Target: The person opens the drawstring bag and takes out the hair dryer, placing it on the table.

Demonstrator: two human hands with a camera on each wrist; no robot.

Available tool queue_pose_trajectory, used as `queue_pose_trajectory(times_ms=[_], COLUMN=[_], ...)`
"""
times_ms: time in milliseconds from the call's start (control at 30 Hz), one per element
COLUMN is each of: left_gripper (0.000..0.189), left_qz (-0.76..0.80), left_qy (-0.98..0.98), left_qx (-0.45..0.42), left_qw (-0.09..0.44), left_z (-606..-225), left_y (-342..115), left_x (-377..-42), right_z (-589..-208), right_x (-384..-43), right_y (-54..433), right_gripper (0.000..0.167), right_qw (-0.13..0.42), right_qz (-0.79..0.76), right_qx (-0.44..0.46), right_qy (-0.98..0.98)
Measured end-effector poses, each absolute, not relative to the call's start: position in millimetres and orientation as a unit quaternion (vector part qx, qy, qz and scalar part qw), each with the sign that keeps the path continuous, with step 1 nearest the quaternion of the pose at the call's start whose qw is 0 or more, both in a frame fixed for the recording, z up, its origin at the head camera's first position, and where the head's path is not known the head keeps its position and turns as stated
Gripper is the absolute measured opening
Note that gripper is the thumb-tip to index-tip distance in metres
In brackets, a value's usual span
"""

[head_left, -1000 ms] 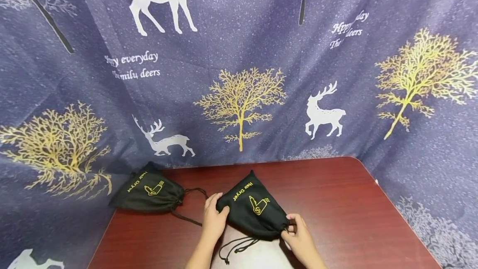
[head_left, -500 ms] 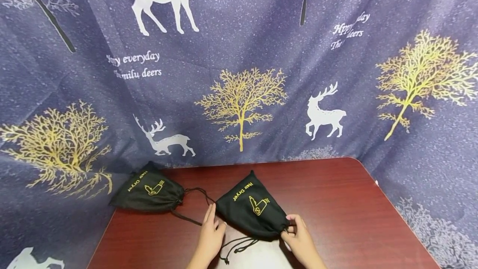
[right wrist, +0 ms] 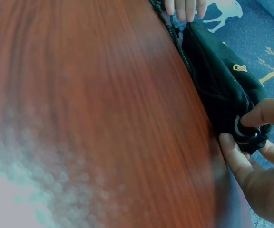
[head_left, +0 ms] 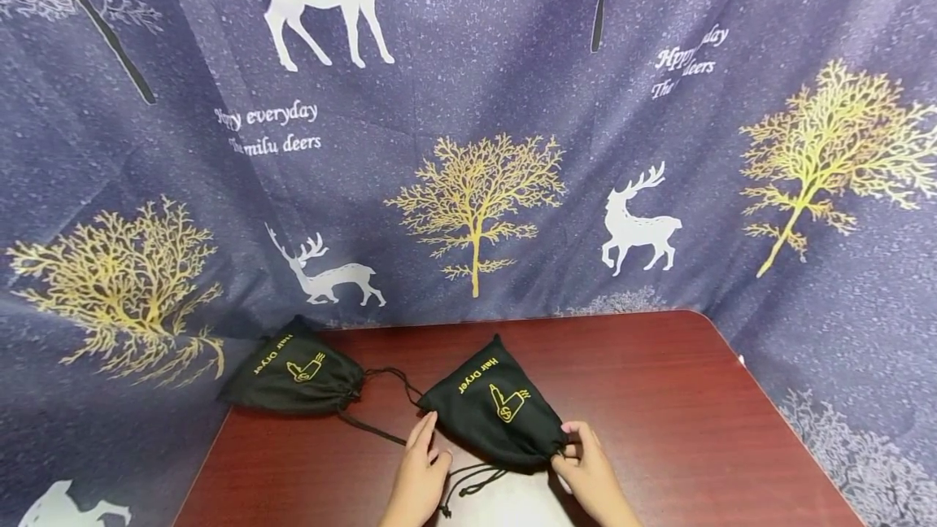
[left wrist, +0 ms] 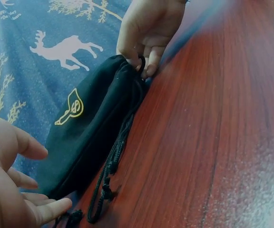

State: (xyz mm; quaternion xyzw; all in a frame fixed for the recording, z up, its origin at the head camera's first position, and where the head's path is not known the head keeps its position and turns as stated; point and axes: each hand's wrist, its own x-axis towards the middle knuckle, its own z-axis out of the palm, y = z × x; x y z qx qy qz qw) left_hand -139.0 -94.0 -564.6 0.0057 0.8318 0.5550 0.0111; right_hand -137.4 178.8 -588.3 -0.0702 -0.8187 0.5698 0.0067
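Note:
A black drawstring bag (head_left: 486, 409) with yellow "Hair Dryer" lettering and a dryer outline lies at the middle of the table, its gathered mouth to the right. My right hand (head_left: 588, 470) holds that mouth; in the right wrist view its thumb and fingers (right wrist: 258, 114) are around the gathered cloth by a cord loop. Beside the bag's left corner is my left hand (head_left: 420, 474), fingers extended and holding nothing. The left wrist view shows its fingers (left wrist: 32, 145) spread close to the cloth; whether they touch it I cannot tell. What the bag contains is hidden.
A second black bag (head_left: 293, 372) with the same print lies at the table's back left corner, its cords (head_left: 373, 428) trailing toward the left hand. Knotted cords (head_left: 472, 482) lie in front of the middle bag. A patterned cloth (head_left: 468, 104) hangs behind the reddish table (head_left: 659, 397).
My left hand has let go of the bag's left corner and drawn back a little toward the front. The right hand stays at the mouth, and the bag lies where it was.

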Motion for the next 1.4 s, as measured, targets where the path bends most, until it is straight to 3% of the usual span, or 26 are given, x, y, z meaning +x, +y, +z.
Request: queue_pose_trajectory(times_ms=[567,933,1400], left_gripper=[0.069,0.054,0.05], left_qz=[0.565,0.57,0.528], left_qy=[0.825,0.821,0.849], left_qx=[0.017,0.018,-0.007], left_qw=[0.012,0.003,-0.025], left_z=[-564.4,-570.4,-566.4], left_y=[-87.4,-82.6,-65.0], left_x=[-147.5,-162.1,-172.0], right_z=[-589.8,-590.7,-591.3], right_x=[-137.0,-134.8,-130.8], right_y=[174.6,173.5,176.6], right_gripper=[0.045,0.045,0.053], right_qw=[0.002,0.013,-0.027], right_qz=[0.584,0.533,0.527], right_qx=[-0.042,-0.006,0.113], right_qy=[-0.81,-0.846,-0.842])
